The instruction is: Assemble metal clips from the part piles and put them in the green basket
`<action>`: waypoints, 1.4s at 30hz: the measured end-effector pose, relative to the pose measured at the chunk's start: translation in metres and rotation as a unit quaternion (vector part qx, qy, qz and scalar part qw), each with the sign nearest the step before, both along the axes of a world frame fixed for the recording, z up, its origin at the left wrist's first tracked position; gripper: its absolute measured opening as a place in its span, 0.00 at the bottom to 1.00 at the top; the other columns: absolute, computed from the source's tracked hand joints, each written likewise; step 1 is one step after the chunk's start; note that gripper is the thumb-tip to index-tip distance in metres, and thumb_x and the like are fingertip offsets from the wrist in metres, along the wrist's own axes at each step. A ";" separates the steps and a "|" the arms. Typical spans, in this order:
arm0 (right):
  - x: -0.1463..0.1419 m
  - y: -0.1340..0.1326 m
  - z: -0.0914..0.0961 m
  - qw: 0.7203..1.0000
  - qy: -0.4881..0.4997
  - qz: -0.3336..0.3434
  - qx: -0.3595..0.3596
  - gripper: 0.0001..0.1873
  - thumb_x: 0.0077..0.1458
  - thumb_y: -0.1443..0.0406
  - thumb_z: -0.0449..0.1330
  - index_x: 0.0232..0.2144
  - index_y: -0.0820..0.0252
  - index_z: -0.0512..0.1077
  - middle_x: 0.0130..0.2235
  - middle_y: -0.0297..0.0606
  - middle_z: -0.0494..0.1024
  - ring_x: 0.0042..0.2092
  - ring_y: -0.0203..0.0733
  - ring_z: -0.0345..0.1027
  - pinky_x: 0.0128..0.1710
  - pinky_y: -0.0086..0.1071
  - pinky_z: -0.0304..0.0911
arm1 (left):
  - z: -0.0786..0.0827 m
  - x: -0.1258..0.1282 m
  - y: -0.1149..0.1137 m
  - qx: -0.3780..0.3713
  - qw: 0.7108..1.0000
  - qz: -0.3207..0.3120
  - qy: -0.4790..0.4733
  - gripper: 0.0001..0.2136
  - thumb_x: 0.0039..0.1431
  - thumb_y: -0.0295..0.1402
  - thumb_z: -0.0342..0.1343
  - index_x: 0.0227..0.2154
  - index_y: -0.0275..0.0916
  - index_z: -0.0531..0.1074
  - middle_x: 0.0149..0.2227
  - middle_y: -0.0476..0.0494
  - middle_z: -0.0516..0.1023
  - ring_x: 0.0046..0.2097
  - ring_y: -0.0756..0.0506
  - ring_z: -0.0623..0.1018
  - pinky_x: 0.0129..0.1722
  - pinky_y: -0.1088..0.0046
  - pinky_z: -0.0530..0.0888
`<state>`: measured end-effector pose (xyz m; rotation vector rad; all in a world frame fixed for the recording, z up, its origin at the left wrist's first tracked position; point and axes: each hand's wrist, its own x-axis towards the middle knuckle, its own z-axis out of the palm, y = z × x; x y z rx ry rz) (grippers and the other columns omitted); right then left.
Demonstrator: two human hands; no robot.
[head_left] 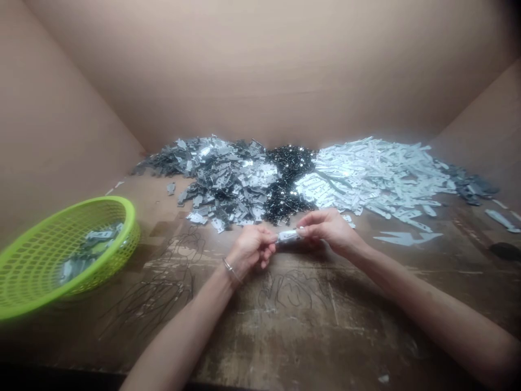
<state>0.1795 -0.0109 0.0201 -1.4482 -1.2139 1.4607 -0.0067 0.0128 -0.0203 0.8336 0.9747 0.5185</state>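
Note:
Between my two hands is a small flat silvery metal piece (pixel 288 235), held roughly level just above the work surface. My left hand (pixel 253 242), with a bracelet at the wrist, pinches its left end between thumb and fingers. The right end is pinched by my right hand (pixel 328 231). Fingertips hide both ends of the piece. Just beyond my hands lies a heap of small dark rivet-like parts (pixel 287 190). A pile of short grey metal plates (pixel 232 184) is to its left, and a pile of long pale metal strips (pixel 378 174) to its right.
A lime-green plastic basket (pixel 129 217) stands at the left with several metal pieces inside. Brown board walls (pixel 260 70) enclose the back and sides. A dark round object (pixel 504 251) and loose strips lie at the right of the worn wooden table (pixel 293 336).

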 end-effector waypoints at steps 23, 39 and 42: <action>-0.004 0.002 -0.002 1.000 -0.013 -0.008 -0.017 0.07 0.33 0.70 0.60 0.22 0.66 0.70 0.16 0.32 0.69 0.17 0.31 0.60 0.16 0.25 0.55 | 0.003 0.002 -0.001 -0.002 1.000 0.014 0.015 0.04 0.45 0.26 0.52 0.24 0.32 0.62 0.15 0.51 0.66 0.12 0.55 0.63 0.07 0.82 0.59; -0.010 0.004 -0.003 0.999 -0.014 -0.029 -0.026 0.06 0.31 0.71 0.60 0.20 0.65 0.68 0.15 0.32 0.68 0.16 0.31 0.60 0.15 0.26 0.56 | 0.001 0.008 -0.003 -0.005 0.999 0.032 0.022 0.04 0.46 0.24 0.50 0.21 0.33 0.59 0.13 0.52 0.65 0.11 0.55 0.62 0.06 0.81 0.60; -0.009 0.004 -0.005 0.999 -0.012 -0.029 -0.032 0.07 0.31 0.71 0.60 0.20 0.65 0.68 0.14 0.30 0.67 0.16 0.31 0.59 0.14 0.25 0.54 | 0.000 0.009 -0.003 -0.004 0.999 0.033 0.020 0.04 0.46 0.23 0.49 0.21 0.33 0.59 0.13 0.52 0.64 0.11 0.55 0.61 0.06 0.80 0.60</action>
